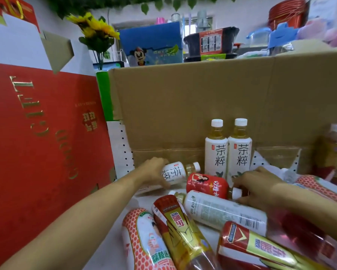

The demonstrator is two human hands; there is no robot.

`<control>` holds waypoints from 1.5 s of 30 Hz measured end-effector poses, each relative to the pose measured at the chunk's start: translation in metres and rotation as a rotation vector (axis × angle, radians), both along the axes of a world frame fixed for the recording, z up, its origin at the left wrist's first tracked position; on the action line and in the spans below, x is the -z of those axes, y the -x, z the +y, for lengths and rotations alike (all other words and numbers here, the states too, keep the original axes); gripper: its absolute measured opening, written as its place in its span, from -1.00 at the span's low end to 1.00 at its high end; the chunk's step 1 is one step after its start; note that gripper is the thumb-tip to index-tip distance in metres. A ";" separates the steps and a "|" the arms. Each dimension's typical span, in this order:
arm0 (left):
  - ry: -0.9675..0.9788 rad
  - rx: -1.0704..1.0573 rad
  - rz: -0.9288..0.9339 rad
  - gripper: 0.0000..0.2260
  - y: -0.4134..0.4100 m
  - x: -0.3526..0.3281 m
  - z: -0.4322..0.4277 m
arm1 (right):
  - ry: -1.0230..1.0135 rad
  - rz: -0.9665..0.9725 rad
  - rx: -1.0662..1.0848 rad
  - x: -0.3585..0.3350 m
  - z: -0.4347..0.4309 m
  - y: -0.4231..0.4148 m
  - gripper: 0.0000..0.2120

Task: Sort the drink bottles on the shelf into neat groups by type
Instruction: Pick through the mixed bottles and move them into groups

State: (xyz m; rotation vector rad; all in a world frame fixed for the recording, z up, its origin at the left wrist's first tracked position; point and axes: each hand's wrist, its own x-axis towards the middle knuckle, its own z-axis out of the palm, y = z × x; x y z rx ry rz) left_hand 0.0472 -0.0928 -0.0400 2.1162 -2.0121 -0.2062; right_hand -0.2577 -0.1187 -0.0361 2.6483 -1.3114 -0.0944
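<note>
White tea bottle (172,173), gripped lying by the left hand (154,170), should stand just left of the upright pair (216,152); the right hand (261,187) pinches the red bottle (206,185) at its cap.

From seven o'clock the left hand (154,172) grips a white-labelled plastic bottle (175,172); from four, the right hand (261,185) pinches a red-labelled plastic bottle (206,185) at its cap.

Two white tea bottles (216,152) stand upright; assorted bottles (222,211) lie jumbled nearby.

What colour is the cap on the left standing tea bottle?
White cap; head view shows it best.
</note>
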 end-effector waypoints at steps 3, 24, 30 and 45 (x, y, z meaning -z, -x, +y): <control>0.147 -0.040 0.277 -0.47 -0.011 -0.009 0.014 | 0.009 -0.057 0.004 -0.010 0.005 0.001 -0.82; 0.329 -0.453 0.716 -0.33 -0.009 0.000 0.093 | -0.205 -0.625 0.001 -0.037 0.019 -0.101 -0.46; 0.111 -0.617 0.394 -0.22 0.003 0.045 0.160 | -0.396 -0.166 -0.049 -0.025 0.061 -0.048 -0.55; 0.604 -0.475 1.105 -0.93 0.030 -0.040 0.143 | -0.520 -0.472 0.028 -0.005 0.053 -0.033 -0.51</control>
